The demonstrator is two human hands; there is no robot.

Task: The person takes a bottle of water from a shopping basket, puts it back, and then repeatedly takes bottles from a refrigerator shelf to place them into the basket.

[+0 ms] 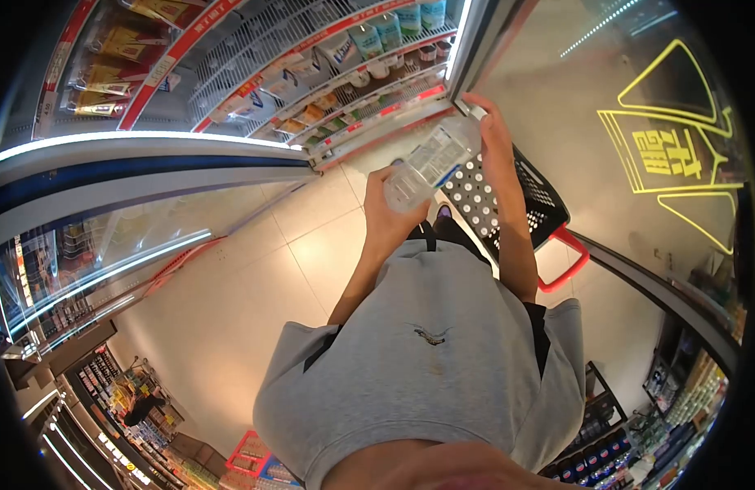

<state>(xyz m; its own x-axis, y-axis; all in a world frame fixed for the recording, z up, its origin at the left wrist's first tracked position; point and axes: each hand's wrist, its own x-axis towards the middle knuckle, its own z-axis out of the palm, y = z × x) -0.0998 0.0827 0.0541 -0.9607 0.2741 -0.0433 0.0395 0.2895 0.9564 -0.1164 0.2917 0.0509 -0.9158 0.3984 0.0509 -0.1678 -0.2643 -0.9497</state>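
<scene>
A large clear plastic bottle (pixel 437 157) with a pale printed label lies tilted across the space in front of my body. My left hand (pixel 386 210) is wrapped round its lower end, near my waist. At the other end, my right hand (pixel 495 139) grips the bottle, its fingers along the far side. Beyond the bottle, the lit fridge shelves (pixel 312 106) hold bottles and packs. A black shopping basket (pixel 541 196) with a red handle (pixel 569 265) shows below my right forearm, which covers part of it.
To my right, a glass fridge door (pixel 549 90) with yellow lettering stands swung out. Another fridge door frame (pixel 157 175) runs along my left. Pale floor tiles (pixel 255 253) stretch behind. Far lower left, a person in dark clothing (pixel 142 408) is near stocked shelves.
</scene>
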